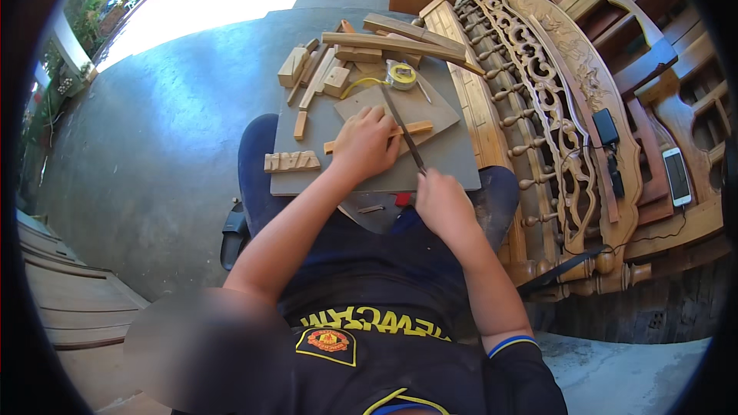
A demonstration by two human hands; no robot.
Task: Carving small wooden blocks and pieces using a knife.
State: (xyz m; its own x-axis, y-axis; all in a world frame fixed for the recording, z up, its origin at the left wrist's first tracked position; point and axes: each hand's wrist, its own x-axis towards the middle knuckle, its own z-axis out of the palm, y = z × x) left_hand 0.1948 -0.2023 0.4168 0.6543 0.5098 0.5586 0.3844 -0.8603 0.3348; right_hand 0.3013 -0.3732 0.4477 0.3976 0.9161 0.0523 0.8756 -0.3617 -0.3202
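My left hand (364, 142) is closed over a narrow strip of wood (419, 128), holding it down on a flat board (442, 117). The strip sticks out on both sides of the fingers. In my right hand (446, 204) is a long, thin dark file (403, 129), gripped at its near end, its handle hidden by the fingers. The file slants away to the left and crosses the strip just right of my left hand. A carved wood block (292, 161) lies at the left edge of the grey work board (369, 182), left of my left forearm.
Several wood offcuts (357, 54) lie piled at the far side, with a yellow tape measure (401, 74) in front. A small wood block (300, 125) lies left. Carved furniture panels (530, 92) lean at the right, bearing a phone (676, 176) and a black device (605, 127).
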